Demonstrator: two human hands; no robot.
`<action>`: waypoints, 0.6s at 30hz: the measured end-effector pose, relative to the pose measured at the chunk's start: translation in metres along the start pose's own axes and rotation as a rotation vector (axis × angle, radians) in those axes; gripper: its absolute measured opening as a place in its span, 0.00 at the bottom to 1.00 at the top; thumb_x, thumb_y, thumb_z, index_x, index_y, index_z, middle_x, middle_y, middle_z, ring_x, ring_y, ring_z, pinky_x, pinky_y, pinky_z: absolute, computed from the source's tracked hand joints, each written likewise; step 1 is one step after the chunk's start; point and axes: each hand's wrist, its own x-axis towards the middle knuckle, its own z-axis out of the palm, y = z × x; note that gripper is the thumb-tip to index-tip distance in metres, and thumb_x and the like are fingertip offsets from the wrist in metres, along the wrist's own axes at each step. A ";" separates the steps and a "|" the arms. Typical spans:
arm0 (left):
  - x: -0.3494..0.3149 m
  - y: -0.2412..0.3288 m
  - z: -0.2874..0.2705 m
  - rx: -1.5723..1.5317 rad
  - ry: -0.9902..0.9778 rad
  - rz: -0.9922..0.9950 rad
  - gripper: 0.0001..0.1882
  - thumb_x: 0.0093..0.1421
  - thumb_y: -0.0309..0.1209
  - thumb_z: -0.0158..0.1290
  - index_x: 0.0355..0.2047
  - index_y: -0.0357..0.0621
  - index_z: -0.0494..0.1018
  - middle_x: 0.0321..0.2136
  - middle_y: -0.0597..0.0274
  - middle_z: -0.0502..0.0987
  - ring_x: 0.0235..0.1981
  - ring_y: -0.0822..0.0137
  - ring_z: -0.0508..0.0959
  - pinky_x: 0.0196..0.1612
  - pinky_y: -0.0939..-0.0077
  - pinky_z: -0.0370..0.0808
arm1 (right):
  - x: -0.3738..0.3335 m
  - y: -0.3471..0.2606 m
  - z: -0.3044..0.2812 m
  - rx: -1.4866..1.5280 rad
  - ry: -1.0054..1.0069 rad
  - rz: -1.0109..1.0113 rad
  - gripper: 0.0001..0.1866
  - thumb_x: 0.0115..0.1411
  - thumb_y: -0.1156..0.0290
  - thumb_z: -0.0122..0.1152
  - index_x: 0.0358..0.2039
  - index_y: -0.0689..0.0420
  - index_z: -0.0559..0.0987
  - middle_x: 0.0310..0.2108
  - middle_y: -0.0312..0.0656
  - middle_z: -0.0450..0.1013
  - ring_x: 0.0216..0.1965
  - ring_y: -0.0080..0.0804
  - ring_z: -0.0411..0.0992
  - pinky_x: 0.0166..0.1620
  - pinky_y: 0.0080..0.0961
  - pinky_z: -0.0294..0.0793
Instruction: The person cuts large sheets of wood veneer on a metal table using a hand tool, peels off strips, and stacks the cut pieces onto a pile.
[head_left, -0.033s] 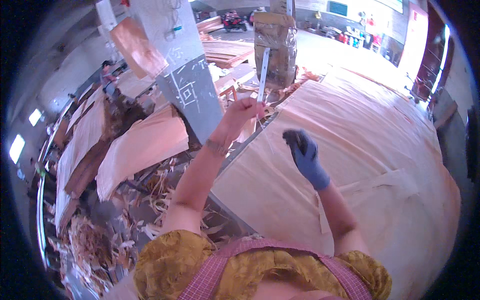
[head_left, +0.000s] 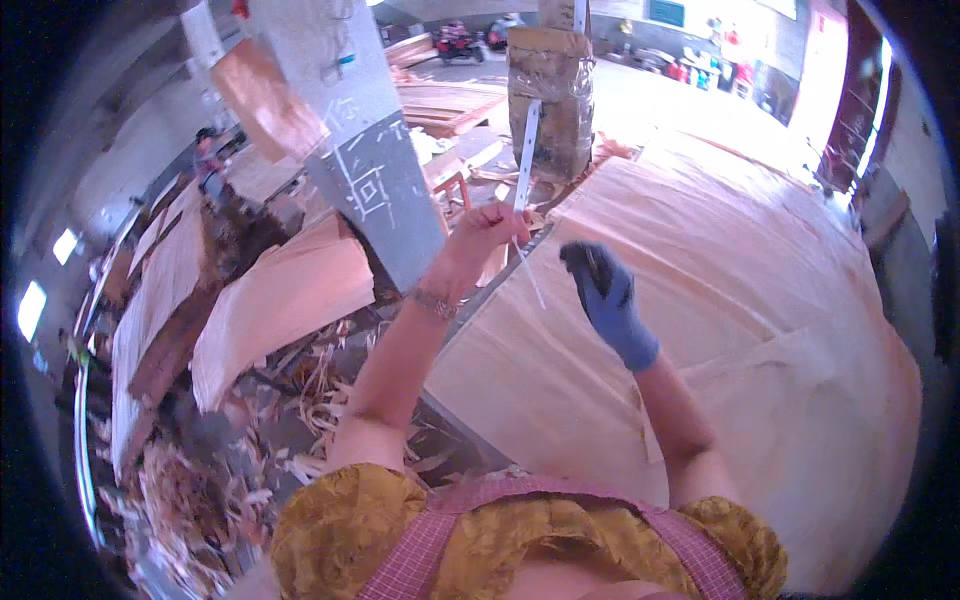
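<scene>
My bare left hand (head_left: 492, 226) is closed in a pinch over the near left edge of a broad sheet of pale wood veneer (head_left: 700, 260). From its fingers a thin white strip (head_left: 533, 278) hangs down over the veneer. Just above that hand rises a flat white bar with holes (head_left: 527, 155); whether the fingers also grip it, I cannot tell. My right hand (head_left: 610, 308), in a blue-grey glove with dark fingertips, hovers above the veneer to the right of the strip. Its fingers are curled together, and what they hold, if anything, is hidden.
A grey pillar (head_left: 375, 170) and a wrapped post (head_left: 552, 100) stand ahead. Curved veneer stacks (head_left: 285, 300) lie at the left, with wood scraps (head_left: 180, 490) on the floor near them. Another person (head_left: 208, 160) is far left. A red stool (head_left: 452, 188) stands beyond my left hand.
My right hand has shifted slightly up and to the left. The thin white strip below my left hand now shows more plainly and hangs lower. My left hand has barely moved.
</scene>
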 end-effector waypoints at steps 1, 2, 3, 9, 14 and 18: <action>-0.003 -0.011 -0.008 -0.069 -0.033 -0.035 0.02 0.60 0.24 0.56 0.30 0.42 0.78 0.33 0.63 0.80 0.42 0.72 0.77 0.51 0.73 0.71 | 0.021 -0.006 0.014 -0.052 0.063 -0.064 0.06 0.60 0.77 0.61 0.37 0.63 0.77 0.30 0.50 0.75 0.30 0.38 0.76 0.34 0.28 0.73; -0.008 -0.020 -0.018 -0.054 -0.066 -0.031 0.02 0.60 0.24 0.56 0.30 0.42 0.78 0.33 0.62 0.80 0.42 0.72 0.77 0.51 0.73 0.71 | 0.037 -0.016 0.029 -0.102 0.124 -0.121 0.06 0.60 0.76 0.62 0.37 0.63 0.77 0.29 0.49 0.75 0.28 0.35 0.75 0.33 0.28 0.72; -0.011 -0.028 -0.024 -0.051 -0.108 -0.023 0.02 0.60 0.24 0.56 0.31 0.41 0.78 0.34 0.61 0.80 0.43 0.71 0.77 0.51 0.73 0.72 | 0.048 -0.032 0.043 -0.058 0.164 -0.069 0.07 0.60 0.74 0.63 0.36 0.63 0.77 0.28 0.48 0.75 0.27 0.32 0.74 0.33 0.27 0.72; -0.047 -0.087 -0.043 -0.069 -0.325 -0.176 0.08 0.63 0.30 0.56 0.35 0.37 0.79 0.35 0.60 0.80 0.42 0.72 0.77 0.49 0.75 0.71 | 0.078 -0.078 0.093 -0.181 0.352 0.162 0.11 0.58 0.67 0.68 0.35 0.61 0.77 0.23 0.44 0.75 0.26 0.14 0.64 0.30 0.23 0.70; -0.095 -0.134 -0.069 -0.023 -0.519 -0.507 0.15 0.66 0.37 0.53 0.44 0.39 0.77 0.35 0.62 0.81 0.39 0.67 0.78 0.53 0.68 0.70 | 0.093 -0.065 0.128 0.148 0.444 0.232 0.08 0.62 0.67 0.63 0.35 0.59 0.79 0.24 0.32 0.76 0.22 0.13 0.65 0.24 0.18 0.67; -0.110 -0.207 -0.119 -0.773 -0.498 -0.760 0.24 0.67 0.46 0.50 0.55 0.43 0.69 0.47 0.58 0.75 0.41 0.64 0.77 0.53 0.66 0.71 | 0.043 -0.056 0.147 0.134 0.449 0.311 0.08 0.64 0.70 0.59 0.39 0.60 0.78 0.24 0.32 0.75 0.23 0.13 0.69 0.26 0.17 0.70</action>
